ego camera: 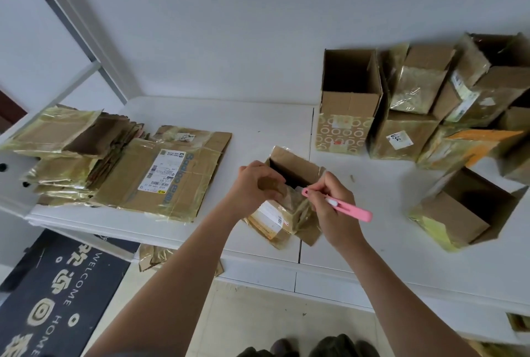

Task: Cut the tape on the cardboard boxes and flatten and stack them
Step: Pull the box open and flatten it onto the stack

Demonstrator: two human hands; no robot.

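A small taped cardboard box (289, 207) lies on its side near the front edge of the white table (258, 127), its open end facing away. My left hand (258, 184) grips the box's upper flap. My right hand (329, 204) holds a pink box cutter (344, 206), with its tip at the taped seam beside my left fingers. A stack of flattened boxes (120, 167) lies at the table's left end. Several unflattened boxes (424, 104) stand at the back right, one tall and open (350, 98).
Another open box (464, 210) lies on its side at the right front. Scraps of cardboard and tape (155, 256) lie on the floor under the table's edge. A dark welcome mat (57, 299) covers the floor at the lower left. A white wall stands behind the table.
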